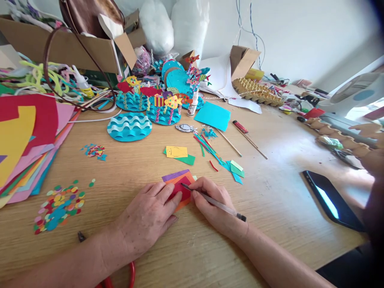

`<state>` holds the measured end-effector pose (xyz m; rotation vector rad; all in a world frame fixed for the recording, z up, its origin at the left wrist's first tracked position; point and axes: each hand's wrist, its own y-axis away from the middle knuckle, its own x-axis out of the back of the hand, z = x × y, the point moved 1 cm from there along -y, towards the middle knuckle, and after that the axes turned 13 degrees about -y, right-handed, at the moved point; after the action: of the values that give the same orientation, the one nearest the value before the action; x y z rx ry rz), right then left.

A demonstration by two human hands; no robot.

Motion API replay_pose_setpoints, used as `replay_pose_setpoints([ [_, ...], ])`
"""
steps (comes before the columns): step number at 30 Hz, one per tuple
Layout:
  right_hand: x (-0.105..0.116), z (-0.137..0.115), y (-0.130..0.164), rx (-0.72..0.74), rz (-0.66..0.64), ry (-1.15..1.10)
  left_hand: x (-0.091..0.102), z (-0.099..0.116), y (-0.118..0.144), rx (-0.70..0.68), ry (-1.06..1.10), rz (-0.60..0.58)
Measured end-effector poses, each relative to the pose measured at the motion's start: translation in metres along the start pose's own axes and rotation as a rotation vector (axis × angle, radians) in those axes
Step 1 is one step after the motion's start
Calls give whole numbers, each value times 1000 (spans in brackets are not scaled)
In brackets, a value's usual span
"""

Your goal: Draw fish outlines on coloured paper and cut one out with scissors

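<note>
My left hand lies flat on a small stack of coloured paper pieces, purple, orange and red, pressing it to the wooden table. My right hand grips a thin pencil whose tip touches the red piece on top. Both hands sit near the table's front edge, close together.
Sheets of coloured paper are stacked at left, with paper dots nearby. Blue wave discs with paper fish, a glue bottle, scraps and sticks lie further back. A phone rests at right. Red scissor handles poke out under my left arm.
</note>
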<state>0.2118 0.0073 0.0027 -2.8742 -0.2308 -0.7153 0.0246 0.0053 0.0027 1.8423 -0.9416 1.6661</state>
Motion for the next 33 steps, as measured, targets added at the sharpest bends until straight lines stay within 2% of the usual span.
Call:
replay_pose_setpoints([
  [8, 0, -3, -2, 39, -13, 21, 1, 0, 0, -9, 18, 18],
  [23, -1, -2, 0, 22, -10, 17, 3, 0, -1, -6, 16, -20],
  [33, 1, -1, 0, 5, 1, -1, 0, 0, 0, -10, 11, -3],
])
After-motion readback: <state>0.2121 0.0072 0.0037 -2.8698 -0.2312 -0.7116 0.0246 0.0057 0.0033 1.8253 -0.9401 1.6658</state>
